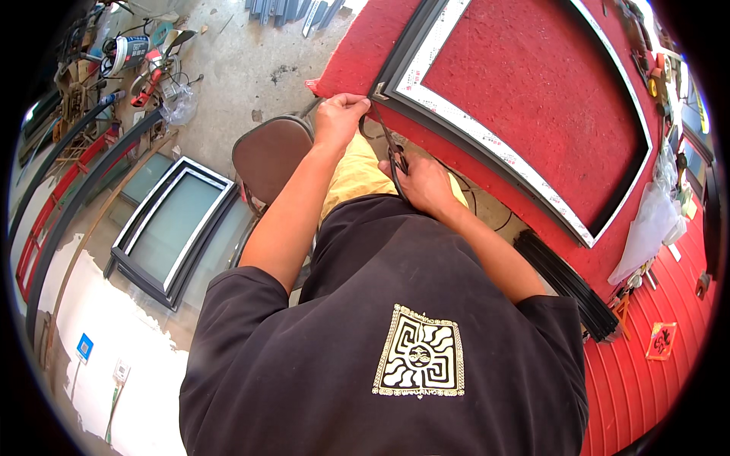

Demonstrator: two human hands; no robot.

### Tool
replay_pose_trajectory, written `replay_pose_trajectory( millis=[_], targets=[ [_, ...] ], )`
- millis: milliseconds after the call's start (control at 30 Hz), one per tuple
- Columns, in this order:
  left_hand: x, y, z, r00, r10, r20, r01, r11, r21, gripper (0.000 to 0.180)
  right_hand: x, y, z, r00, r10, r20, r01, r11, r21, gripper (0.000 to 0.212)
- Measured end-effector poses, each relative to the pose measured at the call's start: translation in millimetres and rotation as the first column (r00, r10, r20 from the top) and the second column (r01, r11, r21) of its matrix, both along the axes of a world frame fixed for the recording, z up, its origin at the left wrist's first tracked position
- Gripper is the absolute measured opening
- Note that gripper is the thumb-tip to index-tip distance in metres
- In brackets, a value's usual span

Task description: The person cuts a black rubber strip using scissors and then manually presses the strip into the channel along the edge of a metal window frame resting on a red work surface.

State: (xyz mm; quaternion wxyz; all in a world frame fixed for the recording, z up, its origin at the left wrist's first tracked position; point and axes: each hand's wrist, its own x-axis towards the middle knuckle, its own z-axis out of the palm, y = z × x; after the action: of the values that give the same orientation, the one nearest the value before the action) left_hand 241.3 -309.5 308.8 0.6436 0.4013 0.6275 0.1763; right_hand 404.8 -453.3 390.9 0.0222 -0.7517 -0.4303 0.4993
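You've got a thin dark strip (381, 121) running between your hands, just beside the near-left corner of the window frame (487, 140), which lies flat on the red table (342, 74). Left hand (340, 123): thumb and fingertips pinched together on the strip's upper end. Right hand (427, 185): fingers curled round the dark scissors (397, 158); can't tell how far the blades are apart.

Strip looks light and bendy, probably rubbery, so it should flop and twist; pinch it close to the working end, keep your fingertips off the blades. Frame looks stiff, likely awkward by size; take it by opposite dark outer sides. The white film facing may be slick or peel, so don't grip there.
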Motion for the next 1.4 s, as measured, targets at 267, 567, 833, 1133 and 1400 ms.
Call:
replay_pose_trajectory(
  millis=[267,567,833,1133,1400],
  targets=[
    [0.4,-0.2,0.2,0.999,0.025,0.039,-0.026,1.0,0.017,0.02,3.2,4.4,4.0,0.995,0.089,0.044,-0.088,0.996,-0.024,0.075],
    [-0.2,3.1,9.9,0.999,-0.031,0.006,0.031,0.999,-0.042,0.025,12.4,0.1,3.6,0.999,0.026,0.025,-0.027,0.999,0.021,0.072],
    [-9.2,17.3,24.8,0.962,-0.265,-0.069,0.273,0.95,0.155,0.028,54.1,2.9,21.2,0.974,-0.017,-0.225,-0.012,0.992,-0.124,0.079],
    [-17.9,49.2,20.4,0.758,-0.499,-0.419,0.645,0.665,0.375,0.026,65.8,21.7,13.1,0.728,-0.324,-0.605,0.151,0.936,-0.319,0.07],
    [-15.1,59.4,23.4,0.713,-0.489,-0.502,0.699,0.552,0.455,0.022,66.8,35.9,2.9,0.742,-0.297,-0.602,0.143,0.946,-0.29,0.071]
  ],
)
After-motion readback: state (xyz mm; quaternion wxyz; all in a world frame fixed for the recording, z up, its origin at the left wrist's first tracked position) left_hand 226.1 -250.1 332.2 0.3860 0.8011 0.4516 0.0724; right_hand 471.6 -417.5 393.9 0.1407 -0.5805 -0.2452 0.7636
